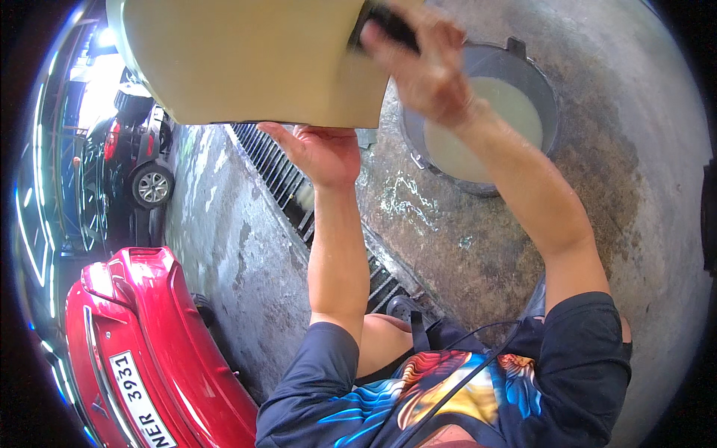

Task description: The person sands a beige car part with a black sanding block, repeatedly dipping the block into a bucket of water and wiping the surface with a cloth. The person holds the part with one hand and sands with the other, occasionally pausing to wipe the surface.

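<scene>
A large, smooth beige panel point(254, 63) with a gently curved outline fills the top of the head view. My left hand point(328, 153) holds it by its lower edge; the thumb rests outside, while the fingers are partly hidden beneath. Against the panel's right side, my right hand point(433, 67) is closed around a black pad point(385, 26), pressing it to the surface. Motion blurs that hand, and the pad's exact kind is unclear.
Beyond my right forearm stands a dark round tub point(553, 97) of cloudy, pale liquid. A metal drain grate point(272, 172) crosses the wet concrete floor point(216, 216). A red car point(179, 328) is close at the lower left, with a dark car point(112, 172) farther back.
</scene>
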The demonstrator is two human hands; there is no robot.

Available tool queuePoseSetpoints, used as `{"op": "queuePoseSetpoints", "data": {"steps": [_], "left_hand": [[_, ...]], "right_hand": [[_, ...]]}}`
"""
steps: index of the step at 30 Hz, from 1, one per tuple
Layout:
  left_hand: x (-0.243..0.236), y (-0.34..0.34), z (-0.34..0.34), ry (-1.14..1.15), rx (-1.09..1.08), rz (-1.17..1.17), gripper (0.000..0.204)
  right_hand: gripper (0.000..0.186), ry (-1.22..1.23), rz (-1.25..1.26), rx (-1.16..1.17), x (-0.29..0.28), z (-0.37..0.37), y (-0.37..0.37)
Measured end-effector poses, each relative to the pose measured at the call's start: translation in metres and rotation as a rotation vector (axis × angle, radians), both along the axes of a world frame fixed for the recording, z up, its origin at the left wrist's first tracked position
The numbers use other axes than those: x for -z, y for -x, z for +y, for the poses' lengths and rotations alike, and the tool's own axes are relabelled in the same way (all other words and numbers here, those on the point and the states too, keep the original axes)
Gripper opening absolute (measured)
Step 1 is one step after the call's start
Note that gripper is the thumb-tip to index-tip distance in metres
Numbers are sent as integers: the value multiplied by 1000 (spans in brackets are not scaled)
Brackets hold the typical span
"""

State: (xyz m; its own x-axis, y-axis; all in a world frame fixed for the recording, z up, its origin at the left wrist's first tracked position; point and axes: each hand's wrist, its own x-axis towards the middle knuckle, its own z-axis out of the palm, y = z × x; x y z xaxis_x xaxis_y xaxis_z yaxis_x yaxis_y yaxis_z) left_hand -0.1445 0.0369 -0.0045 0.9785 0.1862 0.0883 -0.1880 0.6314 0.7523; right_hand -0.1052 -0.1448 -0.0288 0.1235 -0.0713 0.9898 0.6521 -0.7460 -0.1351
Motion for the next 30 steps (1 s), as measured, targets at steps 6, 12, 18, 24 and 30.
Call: {"op": "queuePoseSetpoints", "data": {"steps": [6,12,18,24,30], "left_hand": [[3,4,-6,6,-26,-60,86],[4,0,16,-1,198,-141,89],[9,3,2,-66,71,-145,89],[-4,1,6,7,122,-46,86],[6,3,2,-14,54,-84,88]], "right_hand": [[45,-37,-46,-87,10,28,13],[42,65,46,-38,29,25,4],[45,80,-66,-97,26,35,17],[48,56,16,-31,18,25,9],[49,31,-6,-123,29,39,13]]}}
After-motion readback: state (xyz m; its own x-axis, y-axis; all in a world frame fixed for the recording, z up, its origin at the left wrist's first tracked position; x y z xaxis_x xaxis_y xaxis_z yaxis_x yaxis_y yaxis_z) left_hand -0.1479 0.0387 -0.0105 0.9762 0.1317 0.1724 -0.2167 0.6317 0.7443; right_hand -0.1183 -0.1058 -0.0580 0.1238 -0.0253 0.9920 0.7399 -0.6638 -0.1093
